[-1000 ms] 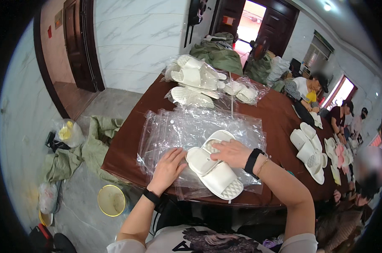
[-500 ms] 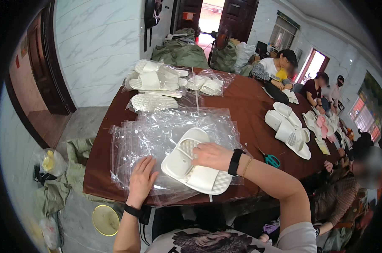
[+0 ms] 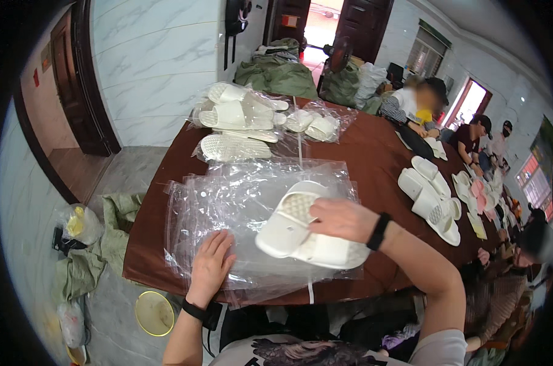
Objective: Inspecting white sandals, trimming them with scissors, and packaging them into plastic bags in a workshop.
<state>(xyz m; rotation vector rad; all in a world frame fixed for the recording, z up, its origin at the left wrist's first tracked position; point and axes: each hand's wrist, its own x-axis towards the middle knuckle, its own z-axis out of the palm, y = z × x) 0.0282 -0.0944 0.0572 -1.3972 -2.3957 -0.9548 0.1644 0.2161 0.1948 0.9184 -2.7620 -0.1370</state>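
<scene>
Bagged slippers (image 3: 243,116) lie at the table's (image 3: 374,152) far end, loose white pairs (image 3: 432,198) to the right. Right hand (image 3: 343,219), fingers closed, grips white stacked slippers (image 3: 301,235) upon clear bags (image 3: 246,207); left hand (image 3: 212,262) presses flat, fingers together.

A stack of clear plastic bags (image 3: 246,201) lies flat on the brown table (image 3: 374,152) at its near edge. Bagged white slippers (image 3: 240,113) (wrapped in clear, crinkled film) pile at the table's far left corner.
</scene>
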